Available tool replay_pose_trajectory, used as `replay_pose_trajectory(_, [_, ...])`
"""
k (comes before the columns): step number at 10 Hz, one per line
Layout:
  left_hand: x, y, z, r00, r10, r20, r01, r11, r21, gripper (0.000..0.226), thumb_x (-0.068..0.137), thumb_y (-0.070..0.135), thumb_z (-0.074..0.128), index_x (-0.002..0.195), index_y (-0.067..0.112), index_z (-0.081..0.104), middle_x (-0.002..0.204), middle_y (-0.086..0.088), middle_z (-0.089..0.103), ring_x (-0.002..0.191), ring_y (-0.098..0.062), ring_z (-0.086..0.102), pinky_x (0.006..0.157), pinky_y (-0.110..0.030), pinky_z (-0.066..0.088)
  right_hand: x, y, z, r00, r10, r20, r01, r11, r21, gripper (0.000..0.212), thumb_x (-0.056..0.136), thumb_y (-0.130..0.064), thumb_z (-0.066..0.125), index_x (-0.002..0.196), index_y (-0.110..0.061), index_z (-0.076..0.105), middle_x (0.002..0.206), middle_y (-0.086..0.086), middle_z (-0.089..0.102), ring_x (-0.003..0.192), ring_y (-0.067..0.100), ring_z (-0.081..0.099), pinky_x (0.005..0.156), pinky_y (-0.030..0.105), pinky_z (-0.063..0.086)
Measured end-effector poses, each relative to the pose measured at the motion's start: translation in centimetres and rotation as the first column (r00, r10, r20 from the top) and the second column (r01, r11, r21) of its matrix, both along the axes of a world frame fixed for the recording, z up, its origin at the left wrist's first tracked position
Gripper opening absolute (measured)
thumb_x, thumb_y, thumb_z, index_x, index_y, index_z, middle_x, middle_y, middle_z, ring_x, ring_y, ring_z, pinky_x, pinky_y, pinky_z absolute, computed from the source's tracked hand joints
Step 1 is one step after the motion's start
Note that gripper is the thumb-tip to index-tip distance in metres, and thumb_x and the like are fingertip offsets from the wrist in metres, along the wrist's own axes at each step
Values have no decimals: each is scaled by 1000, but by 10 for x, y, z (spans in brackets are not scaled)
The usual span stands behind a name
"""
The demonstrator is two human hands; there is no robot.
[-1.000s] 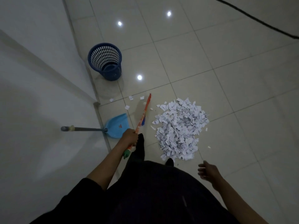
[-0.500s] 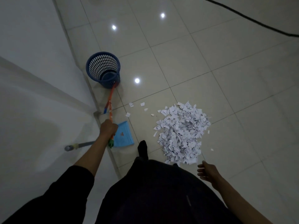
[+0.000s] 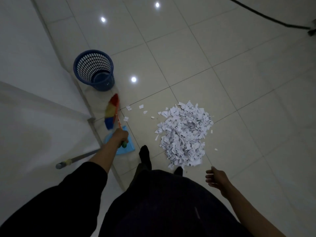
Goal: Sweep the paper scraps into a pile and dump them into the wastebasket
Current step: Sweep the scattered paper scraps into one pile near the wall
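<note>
1. Scraps (image 3: 185, 132) lie heaped in a pile on the tiled floor (image 3: 239, 100), just ahead of the person's dark-socked feet; a few loose bits (image 3: 135, 108) lie scattered to the pile's left, between it and the broom.
2. Left hand (image 3: 120, 135) grips the broom (image 3: 112, 112) by its orange handle, fingers curled round it, a green end showing below the fist. The broom's red, yellow and blue bristles point up toward the wastebasket.
3. Right hand (image 3: 216, 177) holds nothing, fingers loosely curled, hanging near the pile's lower right edge.
4. Wastebasket (image 3: 94, 70), blue and slotted, stands upright against the wall (image 3: 25, 82), well left of the pile and just beyond the broom's tip.
5. Dustpan (image 3: 126, 146), light blue, lies on the floor beneath the left hand, partly hidden by it; its long grey handle (image 3: 77, 159) reaches left along the wall's base.
6. Black cable (image 3: 266, 15) crosses the floor at top right, far from everything else.
</note>
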State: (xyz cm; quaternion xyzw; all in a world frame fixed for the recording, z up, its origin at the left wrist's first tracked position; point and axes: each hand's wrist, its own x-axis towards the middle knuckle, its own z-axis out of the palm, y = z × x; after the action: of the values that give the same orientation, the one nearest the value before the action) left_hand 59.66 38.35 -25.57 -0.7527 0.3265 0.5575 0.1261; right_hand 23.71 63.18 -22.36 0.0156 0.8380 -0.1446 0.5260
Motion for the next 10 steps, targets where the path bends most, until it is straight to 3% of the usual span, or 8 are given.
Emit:
replay_pose_trajectory(1, [-32, 5, -2, 994, 68, -85, -67, 998, 17, 42, 94, 5, 51, 133, -11, 44, 94, -16, 59, 80, -25, 59, 48, -20, 42, 1, 7, 2, 1000, -3, -7, 3, 1000, 9, 41, 104, -32, 40, 102, 3, 63, 80, 17, 63, 64, 25, 59, 58, 31, 49])
replay_pose_trajectory(2, [-61, 18, 4, 993, 17, -118, -12, 999, 46, 39, 98, 14, 49, 131, -6, 50, 132, -21, 55, 96, -27, 63, 52, -15, 43, -1, 19, 1, 1000, -15, -5, 15, 1000, 21, 42, 103, -32, 40, 104, 4, 63, 80, 17, 63, 65, 26, 60, 58, 31, 49])
replay_pose_trajectory(3, [-88, 39, 19, 971, 173, -165, -175, 985, 0, 25, 96, 8, 44, 114, -1, 58, 105, -18, 65, 57, -17, 49, 49, -13, 44, -4, 35, -2, 999, -38, 1, 38, 999, 25, 43, 103, -33, 41, 105, 4, 63, 79, 17, 64, 63, 26, 59, 57, 30, 49])
replay_pose_trajectory(4, [-112, 52, 34, 984, -12, -177, 7, 1000, -27, 24, 95, 12, 48, 71, 10, 47, 71, -5, 50, 56, -15, 45, 64, -25, 47, -5, 50, -4, 998, -66, 17, 66, 998, 24, 43, 103, -33, 42, 106, 5, 62, 76, 16, 63, 59, 24, 58, 55, 28, 48])
replay_pose_trajectory(5, [-137, 73, 48, 963, -178, -201, 181, 983, -1, 25, 87, 5, 61, 67, 7, 45, 72, -6, 49, 64, -16, 52, 54, -18, 43, -4, 62, -1, 996, -83, 22, 83, 997, -2, 42, 103, -32, 41, 104, 4, 63, 77, 16, 63, 61, 25, 59, 56, 29, 48])
replay_pose_trajectory(7, [-184, 133, 78, 880, -440, -179, 418, 896, -149, 26, 94, 16, 42, 112, 1, 54, 100, -13, 61, 94, -27, 60, 79, -29, 49, -8, 75, 1, 994, -104, 37, 106, 993, -56, 41, 102, -32, 42, 104, 3, 64, 83, 17, 66, 66, 26, 61, 58, 32, 49])
replay_pose_trajectory(8, [-200, 153, 93, 812, -566, -142, 534, 819, -212, 58, 100, 18, 39, 147, -8, 17, 140, -20, 44, 121, -29, 50, 93, -27, 42, -11, 76, 2, 988, -132, 75, 138, 987, -81, 41, 102, -33, 44, 104, 2, 65, 84, 16, 66, 67, 26, 62, 59, 31, 50])
replay_pose_trajectory(10, [-227, 176, 134, 669, -734, -117, 686, 671, -283, 37, 100, 16, 35, 132, -1, 42, 127, -17, 53, 102, -26, 57, 80, -25, 43, -22, 78, 11, 960, -185, 211, 226, 956, -190, 44, 100, -39, 47, 106, 0, 66, 83, 13, 66, 68, 22, 62, 61, 31, 50])
